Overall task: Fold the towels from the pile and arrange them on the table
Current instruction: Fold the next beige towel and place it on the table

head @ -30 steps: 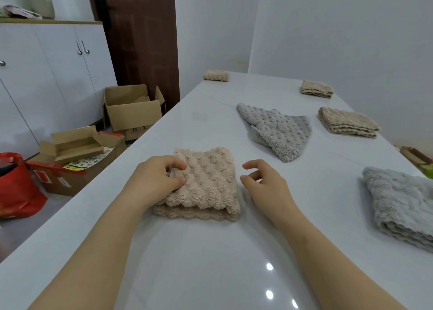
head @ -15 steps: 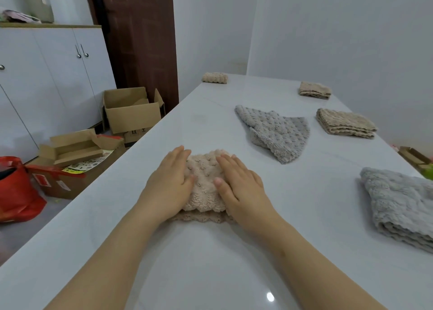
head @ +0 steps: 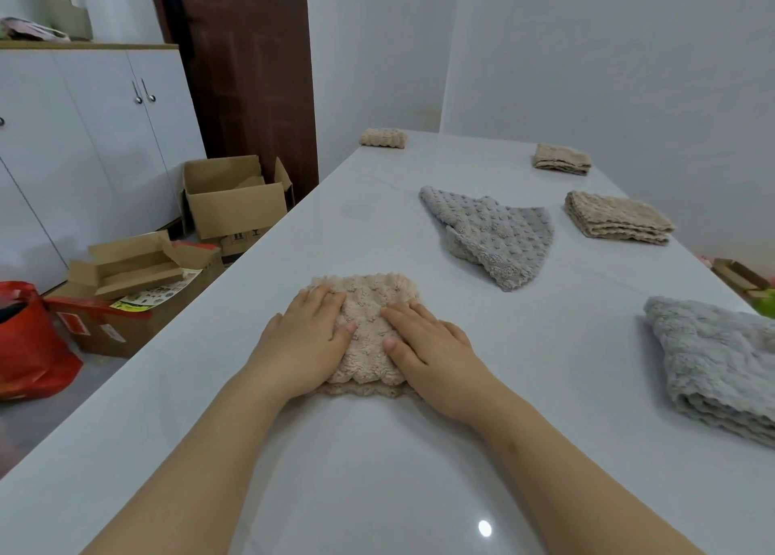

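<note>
Both hands (head: 308, 340) (head: 432, 347) (fingers straight) press the folded towel (head: 369, 332).

Only bare arms and hands show of the person. The left forearm (head: 201, 462) and the right forearm (head: 566, 470) are slim and uncovered as far as the view reaches, with smooth, even surfaces. The left hand (head: 308, 336) and the right hand (head: 432, 349) are bare too, with slender fingers (head: 323, 303) and soft knuckles. The nails (head: 389, 342) are short, rounded and plain.

Left hand (head: 308, 338), right hand (head: 432, 347) — hands flat, pressing
</note>
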The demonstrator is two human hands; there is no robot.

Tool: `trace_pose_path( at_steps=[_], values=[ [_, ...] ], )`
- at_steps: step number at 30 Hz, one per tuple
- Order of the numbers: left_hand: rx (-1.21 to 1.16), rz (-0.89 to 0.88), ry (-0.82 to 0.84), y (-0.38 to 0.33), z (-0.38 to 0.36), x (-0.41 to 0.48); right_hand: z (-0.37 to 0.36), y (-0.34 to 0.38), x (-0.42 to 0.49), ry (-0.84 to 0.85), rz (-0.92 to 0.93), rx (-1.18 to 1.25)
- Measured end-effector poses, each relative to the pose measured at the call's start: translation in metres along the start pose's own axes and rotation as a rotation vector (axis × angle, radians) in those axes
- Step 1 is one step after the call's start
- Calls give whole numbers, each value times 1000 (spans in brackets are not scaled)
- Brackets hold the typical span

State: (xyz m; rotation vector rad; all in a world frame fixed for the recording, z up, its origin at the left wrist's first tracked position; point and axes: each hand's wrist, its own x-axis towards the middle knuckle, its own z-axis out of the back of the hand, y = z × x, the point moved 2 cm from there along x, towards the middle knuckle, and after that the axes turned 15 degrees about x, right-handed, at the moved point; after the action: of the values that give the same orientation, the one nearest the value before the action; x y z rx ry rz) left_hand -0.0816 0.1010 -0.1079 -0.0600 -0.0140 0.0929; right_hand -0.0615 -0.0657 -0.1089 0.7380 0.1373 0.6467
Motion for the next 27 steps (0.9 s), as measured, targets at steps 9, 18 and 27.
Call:
trace_pose_path(
  at_steps=[9, 18, 27],
  values=[
    [-12, 121, 140, -3, 3, -3, -1, -1, 7, 57, -83, -11],
    [-64, 233, 7, 3, 12, -8, 5, -4, 1, -280, -168, 72],
    [-645, 271, -101, 13, 5, 6, 13, -4, 1, -218, -133, 153]
  ],
)
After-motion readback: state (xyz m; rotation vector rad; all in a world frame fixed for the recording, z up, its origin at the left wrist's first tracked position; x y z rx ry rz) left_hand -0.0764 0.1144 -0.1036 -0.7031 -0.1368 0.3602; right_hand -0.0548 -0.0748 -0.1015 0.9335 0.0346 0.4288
